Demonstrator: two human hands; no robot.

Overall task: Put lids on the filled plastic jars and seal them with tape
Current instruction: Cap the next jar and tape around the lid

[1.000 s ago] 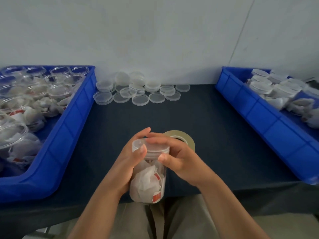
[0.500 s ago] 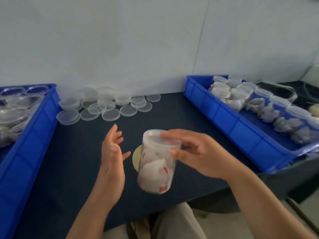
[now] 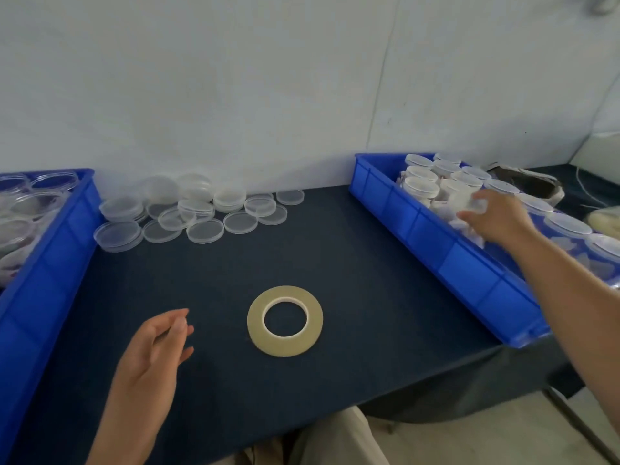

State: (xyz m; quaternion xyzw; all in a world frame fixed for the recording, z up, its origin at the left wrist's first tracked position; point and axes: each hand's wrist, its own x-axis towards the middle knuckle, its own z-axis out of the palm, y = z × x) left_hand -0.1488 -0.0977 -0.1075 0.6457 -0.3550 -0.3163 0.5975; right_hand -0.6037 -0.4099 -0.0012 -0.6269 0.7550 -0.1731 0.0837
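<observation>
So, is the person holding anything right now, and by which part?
Left hand holds nothing. Right hand seems curled on a jar in the right bin; blur hides where it grips.

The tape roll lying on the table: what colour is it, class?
Pale yellowish-tan tape roll with a white core, seen in the head view.

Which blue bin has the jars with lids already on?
The right bin, where the right hand reaches; the left bin holds open jars.
</observation>
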